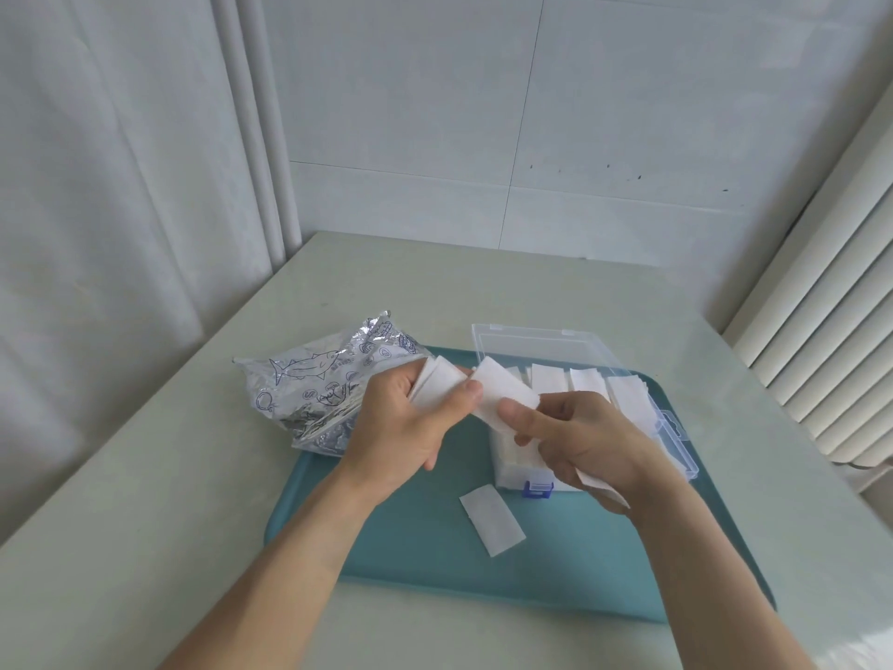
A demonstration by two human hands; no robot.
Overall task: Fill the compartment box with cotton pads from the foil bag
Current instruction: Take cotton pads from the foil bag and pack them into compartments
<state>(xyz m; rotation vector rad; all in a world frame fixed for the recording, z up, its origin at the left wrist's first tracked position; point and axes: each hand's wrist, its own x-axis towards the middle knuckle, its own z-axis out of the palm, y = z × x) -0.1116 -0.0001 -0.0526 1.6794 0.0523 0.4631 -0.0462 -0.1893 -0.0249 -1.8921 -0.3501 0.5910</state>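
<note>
Fingers of both hands pinching cotton pads (502, 396) above tray (319, 486), compartment box (671, 427) just right

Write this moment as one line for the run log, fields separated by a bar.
left hand: holds pad stack | right hand: pinches one pad | compartment box: open, partly filled | loose pad: on tray

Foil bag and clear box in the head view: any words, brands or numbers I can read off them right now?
Crinkled silver foil bag: blue line drawings, a fish among them, with small printed marks beside them; too small and blurred to read.
Clear plastic compartment box: no text visible.
Blue latch on the box front: no text readable.
White cotton pads and teal tray: blank.
</note>
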